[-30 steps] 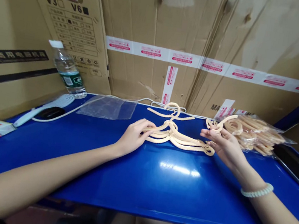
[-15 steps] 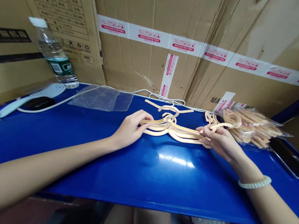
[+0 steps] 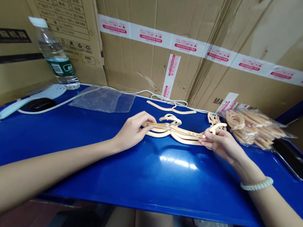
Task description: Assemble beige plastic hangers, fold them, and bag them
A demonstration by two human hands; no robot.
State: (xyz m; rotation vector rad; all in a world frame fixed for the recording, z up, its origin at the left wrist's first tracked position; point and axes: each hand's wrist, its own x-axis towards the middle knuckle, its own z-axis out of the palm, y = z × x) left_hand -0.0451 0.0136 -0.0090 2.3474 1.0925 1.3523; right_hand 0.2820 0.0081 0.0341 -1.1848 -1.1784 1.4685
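Beige plastic clothes hangers lie in a low stack (image 3: 162, 134) on the blue table (image 3: 134, 180). Just over it, both hands hold one folding hanger (image 3: 186, 131), its narrow edge turned up. My left hand (image 3: 131, 130) pinches its left arm tip between thumb and fingers. At the right arm tip, my right hand (image 3: 223, 144) is closed with thumb and fingers together. A loose curved beige piece (image 3: 219, 127), hook-like, sticks up from that hand. Behind the stack lies another hanger (image 3: 155, 105) with its arms spread.
Bagged beige hangers (image 3: 256, 127) sit at the right, beside a dark flat device (image 3: 297, 161). A clear plastic bag (image 3: 103, 99), water bottle (image 3: 58, 61), hairbrush (image 3: 35, 96) and black mouse-like object (image 3: 39, 104) are left. Cardboard (image 3: 157, 10) stands behind.
The held hanger's hook, which was standing up in the middle, has tipped down, and its edge now faces up. The curved piece in my right hand has swung inward and more upright.
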